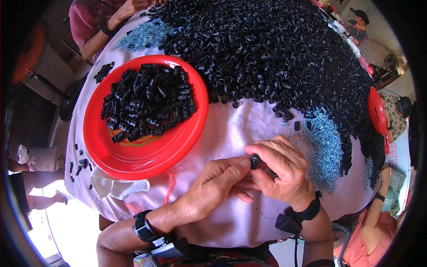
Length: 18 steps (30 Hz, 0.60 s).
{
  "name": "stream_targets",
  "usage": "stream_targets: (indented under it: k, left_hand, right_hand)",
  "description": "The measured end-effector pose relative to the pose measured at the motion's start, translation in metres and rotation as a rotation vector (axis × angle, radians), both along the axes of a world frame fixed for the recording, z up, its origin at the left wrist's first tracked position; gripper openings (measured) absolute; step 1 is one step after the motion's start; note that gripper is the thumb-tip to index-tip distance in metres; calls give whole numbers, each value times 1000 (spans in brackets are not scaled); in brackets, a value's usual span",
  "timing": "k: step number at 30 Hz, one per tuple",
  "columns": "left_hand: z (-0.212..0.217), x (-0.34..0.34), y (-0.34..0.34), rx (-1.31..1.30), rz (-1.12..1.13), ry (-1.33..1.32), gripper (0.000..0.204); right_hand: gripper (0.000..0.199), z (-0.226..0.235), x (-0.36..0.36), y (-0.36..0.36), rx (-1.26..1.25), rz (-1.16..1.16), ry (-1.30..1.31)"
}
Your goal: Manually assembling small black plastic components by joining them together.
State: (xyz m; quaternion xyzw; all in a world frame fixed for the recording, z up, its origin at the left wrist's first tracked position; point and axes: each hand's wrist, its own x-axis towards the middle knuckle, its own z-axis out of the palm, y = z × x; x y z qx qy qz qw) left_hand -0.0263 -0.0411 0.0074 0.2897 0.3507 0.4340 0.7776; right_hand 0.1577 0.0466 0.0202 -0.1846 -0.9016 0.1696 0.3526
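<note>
Between my two hands is a small black plastic cord lock [254, 161], held upright over the pale cloth. My right hand [284, 167] pinches it between thumb and forefinger. From the other side my left hand [215, 182] presses its thumb against the piece, with the fingers curled beneath and partly hidden. To the left, a red plate [129, 162] holds a heap of black cord locks [149, 100]. Beyond my hands spreads a large mound of loose black cord lock parts [249, 49]. Beside my right hand lies a pile of tiny shiny springs [322, 147].
Another spring pile [144, 35] lies at the far left, near a co-worker's arm [100, 33]. A white cloth piece [118, 187] rests below the plate. A second red plate [377, 111] stands at the right edge, and another person [371, 231] sits at the lower right.
</note>
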Motion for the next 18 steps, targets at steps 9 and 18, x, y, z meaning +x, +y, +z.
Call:
stream_targets:
  k: [9, 18]
  left_hand:
    - [0, -1, 1, -37, 0, -67, 54]
    - [-4, -1, 2, -85, 50, -68, 51]
  right_hand:
    - [40, 2, 5, 1, 38, -11, 23]
    - [40, 1, 9, 5, 117, -25, 69]
